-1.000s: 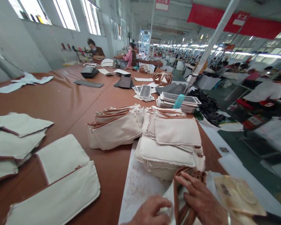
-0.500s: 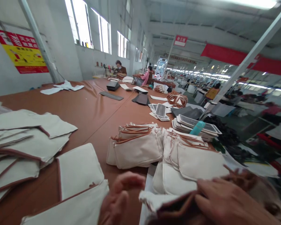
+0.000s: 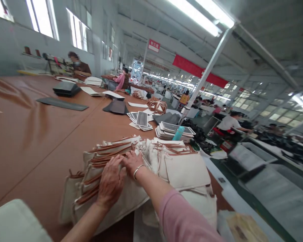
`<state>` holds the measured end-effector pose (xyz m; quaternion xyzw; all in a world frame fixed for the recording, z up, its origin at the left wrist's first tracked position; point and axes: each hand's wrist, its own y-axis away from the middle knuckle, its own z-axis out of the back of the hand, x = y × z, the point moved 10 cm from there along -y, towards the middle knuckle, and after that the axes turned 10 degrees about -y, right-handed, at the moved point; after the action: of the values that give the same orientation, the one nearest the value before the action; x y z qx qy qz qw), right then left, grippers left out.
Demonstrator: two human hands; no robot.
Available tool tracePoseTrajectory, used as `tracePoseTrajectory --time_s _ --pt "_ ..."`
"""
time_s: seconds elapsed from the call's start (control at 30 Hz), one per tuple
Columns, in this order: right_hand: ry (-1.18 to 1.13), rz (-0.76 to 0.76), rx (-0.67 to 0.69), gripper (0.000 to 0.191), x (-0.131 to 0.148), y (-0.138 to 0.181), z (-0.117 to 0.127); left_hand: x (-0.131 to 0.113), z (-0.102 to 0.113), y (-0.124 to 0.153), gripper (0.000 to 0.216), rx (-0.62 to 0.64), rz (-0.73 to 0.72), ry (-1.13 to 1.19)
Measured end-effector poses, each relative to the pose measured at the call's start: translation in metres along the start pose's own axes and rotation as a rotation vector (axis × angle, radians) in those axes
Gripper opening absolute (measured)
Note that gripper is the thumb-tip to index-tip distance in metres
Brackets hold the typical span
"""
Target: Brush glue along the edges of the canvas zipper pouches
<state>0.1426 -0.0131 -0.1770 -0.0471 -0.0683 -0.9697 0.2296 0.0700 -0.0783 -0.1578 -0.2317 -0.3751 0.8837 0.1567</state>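
Observation:
A row of cream canvas pouches with brown zip trim (image 3: 103,158) stands on edge on the brown table (image 3: 27,134). My left hand (image 3: 111,183) lies flat on the top edges of these pouches, fingers stretched out. My right hand (image 3: 131,163), a bangle at the wrist, reaches further along the same row and presses on it, fingers partly hidden among the pouches. A second stack of flat cream pouches (image 3: 187,171) lies just to the right of my right arm.
Beyond lie a teal bottle (image 3: 178,133) on a stack of grey trays (image 3: 174,129), dark panels (image 3: 63,104), and a coil of brown straps (image 3: 158,106). Other people work at the table's far end and to the right. A white post (image 3: 204,77) rises by the table edge.
Both hands have left the brown straps near me and moved forward onto the standing row of pouches. The view has swung to the right and nearer the pouches.

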Motion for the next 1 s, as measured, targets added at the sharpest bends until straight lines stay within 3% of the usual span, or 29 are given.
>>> tracePoseTrajectory --time_s 0.1,0.17,0.3,0.4,0.47,0.53,0.63,0.73,0.83,0.9,1.0 --pt "-0.050 0.094 -0.012 0.074 -0.021 0.012 0.014 0.023 -0.052 0.006 0.046 0.024 0.053 -0.136" --pt "-0.070 0.127 -0.043 0.084 -0.059 0.035 0.042 0.032 -0.069 0.013 0.050 0.031 0.057 -0.213" --pt "-0.058 -0.086 -0.082 0.077 -0.204 0.107 0.094 0.033 -0.087 0.020 0.059 0.036 0.023 -0.277" --pt "-0.029 -0.226 -0.021 0.060 -0.299 0.153 0.090 0.029 -0.092 0.020 0.059 0.030 0.022 -0.346" --pt "-0.019 -0.248 0.020 0.047 -0.327 0.169 0.073 0.027 -0.095 0.019 0.059 0.030 0.021 -0.389" --pt "-0.013 -0.220 0.035 0.030 -0.327 0.179 0.056 0.026 -0.098 0.019 0.060 0.039 0.021 -0.419" --pt "0.001 -0.109 0.025 0.014 -0.295 0.202 0.048 0.027 -0.102 0.019 0.063 0.058 0.019 -0.439" --pt "-0.017 0.071 0.002 0.018 -0.256 0.238 0.066 0.028 -0.104 0.019 0.065 0.056 0.024 -0.442" --pt "-0.138 0.173 0.005 0.021 -0.246 0.260 0.094 0.027 -0.106 0.018 0.066 0.047 0.027 -0.454" --pt "-0.174 0.166 0.076 0.025 -0.258 0.249 0.101 0.028 -0.107 0.018 0.066 0.044 0.034 -0.465" --pt "-0.044 0.135 0.183 0.025 -0.287 0.201 0.086 0.030 -0.108 0.019 0.066 0.052 0.050 -0.478"
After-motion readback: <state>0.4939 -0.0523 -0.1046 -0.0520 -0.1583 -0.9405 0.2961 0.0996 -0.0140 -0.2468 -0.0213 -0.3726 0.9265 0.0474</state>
